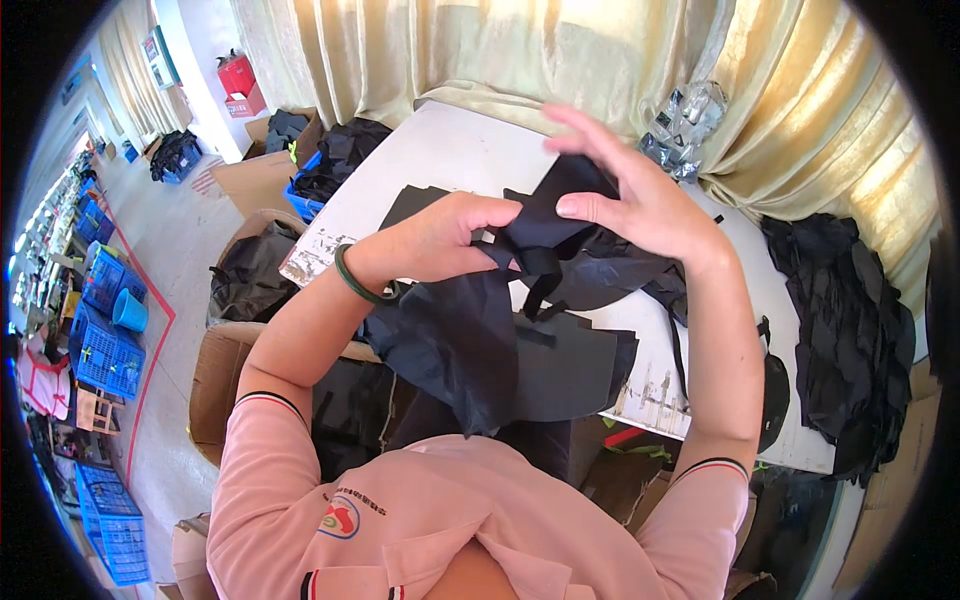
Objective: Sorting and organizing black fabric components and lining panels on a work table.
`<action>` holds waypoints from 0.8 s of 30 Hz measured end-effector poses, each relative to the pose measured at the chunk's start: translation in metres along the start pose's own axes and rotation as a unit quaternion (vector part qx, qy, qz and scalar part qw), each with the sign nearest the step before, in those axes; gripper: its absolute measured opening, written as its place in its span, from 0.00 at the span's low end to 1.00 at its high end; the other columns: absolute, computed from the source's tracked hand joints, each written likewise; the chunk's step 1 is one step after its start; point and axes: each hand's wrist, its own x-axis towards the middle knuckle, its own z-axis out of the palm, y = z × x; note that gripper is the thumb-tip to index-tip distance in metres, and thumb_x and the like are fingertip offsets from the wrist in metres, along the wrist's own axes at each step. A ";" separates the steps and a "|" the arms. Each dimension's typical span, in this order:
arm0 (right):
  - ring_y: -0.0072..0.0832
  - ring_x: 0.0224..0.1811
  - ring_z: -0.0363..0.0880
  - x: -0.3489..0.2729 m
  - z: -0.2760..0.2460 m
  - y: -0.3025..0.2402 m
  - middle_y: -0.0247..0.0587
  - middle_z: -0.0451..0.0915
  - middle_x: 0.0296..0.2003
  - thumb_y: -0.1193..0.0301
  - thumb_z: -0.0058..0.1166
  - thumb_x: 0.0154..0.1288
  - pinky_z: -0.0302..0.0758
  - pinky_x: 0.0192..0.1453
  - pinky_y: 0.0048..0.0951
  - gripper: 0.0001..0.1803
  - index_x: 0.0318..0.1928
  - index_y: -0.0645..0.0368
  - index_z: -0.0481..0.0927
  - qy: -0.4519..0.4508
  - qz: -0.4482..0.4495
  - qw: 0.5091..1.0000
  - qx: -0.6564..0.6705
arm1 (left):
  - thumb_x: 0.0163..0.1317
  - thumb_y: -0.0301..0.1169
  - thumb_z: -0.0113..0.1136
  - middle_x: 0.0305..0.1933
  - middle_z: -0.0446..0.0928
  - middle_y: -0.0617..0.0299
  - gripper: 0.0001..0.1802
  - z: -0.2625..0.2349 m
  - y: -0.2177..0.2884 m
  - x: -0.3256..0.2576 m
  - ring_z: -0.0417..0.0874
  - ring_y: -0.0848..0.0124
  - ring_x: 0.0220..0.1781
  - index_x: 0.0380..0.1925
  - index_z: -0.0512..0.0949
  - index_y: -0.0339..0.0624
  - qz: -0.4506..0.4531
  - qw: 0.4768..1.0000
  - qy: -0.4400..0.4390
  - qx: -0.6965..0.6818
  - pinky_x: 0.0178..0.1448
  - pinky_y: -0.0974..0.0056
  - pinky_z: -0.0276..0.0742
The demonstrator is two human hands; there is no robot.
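Note:
My left hand (465, 235) is closed, thumb and fingers pinching a folded black fabric piece (530, 225) above the table. A narrow black strap (543, 280) loops down from that piece. At its upper right, my right hand (640, 195) has its fingers spread, with the thumb against the fabric. Below both hands, a large thin black sheet (450, 340) drapes over the table's near edge toward my lap. Beside it, stiff dark panels (570, 375) are stacked. The white table (470, 145) has worn, scuffed edges.
A pile of black pieces (845, 340) hangs over the table's right end. Clear plastic packaging (685, 125) lies by the curtain (480, 50). Cardboard boxes (215, 385) of dark material stand at the left, with a blue crate (303, 190) behind. More blue baskets (110, 350) line the floor.

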 end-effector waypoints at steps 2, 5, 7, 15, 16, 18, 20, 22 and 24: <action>0.31 0.57 0.74 0.015 -0.011 0.000 0.49 0.75 0.56 0.69 0.62 0.61 0.68 0.63 0.31 0.32 0.66 0.54 0.67 -0.215 0.126 0.967 0.045 | 0.54 0.18 0.63 0.38 0.80 0.61 0.17 -0.012 0.011 -0.002 0.78 0.79 0.42 0.45 0.75 0.36 -0.015 1.000 -0.012 -0.004 0.49 0.70 0.75; 0.27 0.51 0.75 0.019 -0.016 -0.013 0.42 0.76 0.53 0.64 0.62 0.61 0.70 0.60 0.30 0.34 0.67 0.51 0.67 -0.207 0.134 0.960 0.129 | 0.54 0.15 0.62 0.43 0.79 0.62 0.18 -0.019 0.006 -0.010 0.78 0.77 0.46 0.46 0.74 0.36 -0.033 0.995 0.005 -0.090 0.52 0.70 0.74; 0.22 0.44 0.76 0.018 -0.021 -0.016 0.40 0.76 0.51 0.66 0.62 0.61 0.73 0.53 0.26 0.33 0.67 0.51 0.68 -0.205 0.102 0.963 0.143 | 0.54 0.13 0.61 0.46 0.79 0.63 0.20 -0.022 0.000 -0.014 0.78 0.77 0.49 0.48 0.74 0.37 -0.034 0.984 0.033 -0.170 0.54 0.70 0.74; 0.15 0.33 0.71 0.028 -0.005 -0.022 0.33 0.79 0.42 0.70 0.64 0.60 0.70 0.41 0.20 0.27 0.61 0.54 0.73 -0.208 0.146 0.966 0.052 | 0.54 0.12 0.61 0.51 0.76 0.63 0.28 -0.025 0.011 -0.019 0.77 0.76 0.54 0.56 0.70 0.39 0.018 0.983 0.095 -0.158 0.57 0.69 0.73; 0.16 0.32 0.71 0.030 -0.001 -0.021 0.33 0.80 0.39 0.69 0.64 0.60 0.70 0.39 0.21 0.23 0.56 0.56 0.77 -0.226 0.131 0.964 0.056 | 0.54 0.12 0.61 0.53 0.76 0.62 0.28 -0.026 0.011 -0.018 0.77 0.76 0.55 0.56 0.70 0.39 0.041 0.988 0.077 -0.131 0.58 0.69 0.73; 0.16 0.31 0.71 0.031 0.001 -0.018 0.31 0.80 0.34 0.69 0.64 0.60 0.70 0.39 0.22 0.17 0.49 0.58 0.79 -0.244 0.145 0.958 0.034 | 0.53 0.14 0.64 0.56 0.73 0.61 0.30 -0.027 0.014 -0.021 0.73 0.74 0.60 0.57 0.69 0.38 -0.019 0.988 0.065 -0.139 0.62 0.67 0.69; 0.22 0.27 0.73 0.032 0.003 -0.027 0.33 0.79 0.23 0.69 0.64 0.58 0.71 0.36 0.27 0.09 0.33 0.62 0.80 -0.213 0.157 0.964 0.004 | 0.51 0.16 0.67 0.59 0.71 0.60 0.32 -0.032 0.013 -0.027 0.70 0.71 0.64 0.58 0.68 0.37 -0.083 0.984 0.057 -0.144 0.67 0.65 0.65; 0.20 0.28 0.71 0.033 -0.005 -0.029 0.32 0.76 0.24 0.71 0.63 0.59 0.70 0.36 0.24 0.07 0.34 0.61 0.80 -0.181 0.124 0.971 -0.093 | 0.52 0.30 0.74 0.60 0.71 0.59 0.37 -0.041 0.011 -0.029 0.71 0.69 0.63 0.60 0.67 0.36 -0.034 0.996 0.004 -0.083 0.68 0.63 0.64; 0.24 0.27 0.73 0.033 -0.007 -0.036 0.37 0.75 0.23 0.73 0.61 0.58 0.69 0.33 0.26 0.06 0.34 0.60 0.78 -0.130 0.083 0.962 -0.224 | 0.52 0.36 0.73 0.59 0.71 0.59 0.37 -0.039 0.004 -0.029 0.71 0.69 0.61 0.60 0.67 0.37 -0.019 0.998 0.007 -0.060 0.67 0.61 0.65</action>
